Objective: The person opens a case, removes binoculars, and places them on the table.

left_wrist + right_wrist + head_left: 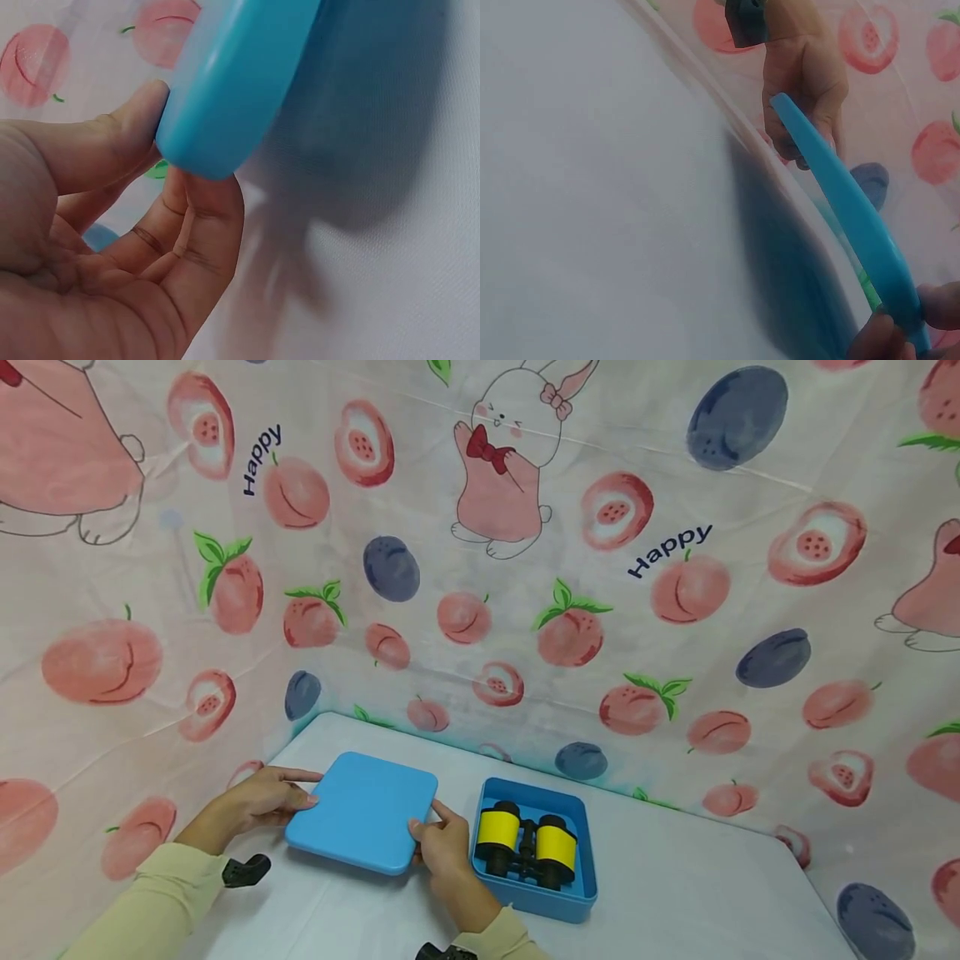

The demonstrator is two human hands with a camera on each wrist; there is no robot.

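Observation:
A flat blue lid (363, 810) with rounded corners is held level just above the white table, its shadow falling on the cloth in both wrist views. My left hand (266, 797) pinches its left edge, thumb on top and fingers beneath, as the left wrist view shows close up. On the opposite edge, my right hand (446, 843) grips the lid between thumb and fingers. Just right of that hand stands an uncovered blue box (536, 902). Inside it lie black binoculars with yellow barrels (557, 853).
The white table (675, 877) stretches to the right of the box. Behind and to the left hangs a printed cloth (450, 693) with peaches and rabbits, meeting the table's back edge. A black strap mount (246, 871) sits on the left wrist.

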